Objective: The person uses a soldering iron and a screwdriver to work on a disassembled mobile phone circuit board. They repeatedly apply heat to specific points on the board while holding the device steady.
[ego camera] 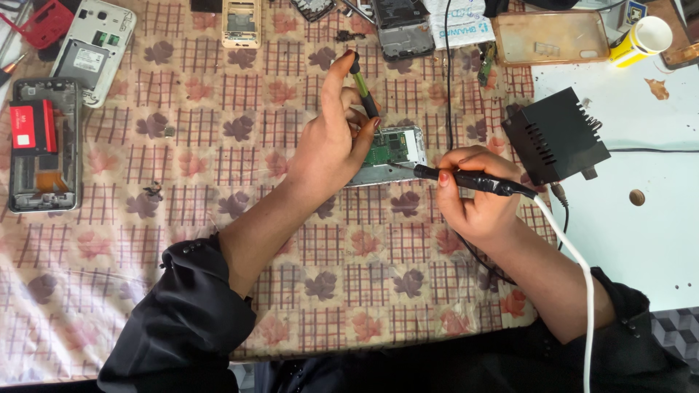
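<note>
An opened phone lies mid-table on the cloth, between the left hand and right hand. A power box sits right of it. Phone shells lie along the left edge.

Both arms come up from the bottom, in dark sleeves pushed back to the elbows. The left arm slants up and to the right. The left hand has its wrist bent, its first finger stretched straight up, and its other fingers curled in a pinch. The right arm slants up and to the left. The right hand is curled into a loose fist, fingers wrapped tight, thumb on top, nails painted red.
</note>
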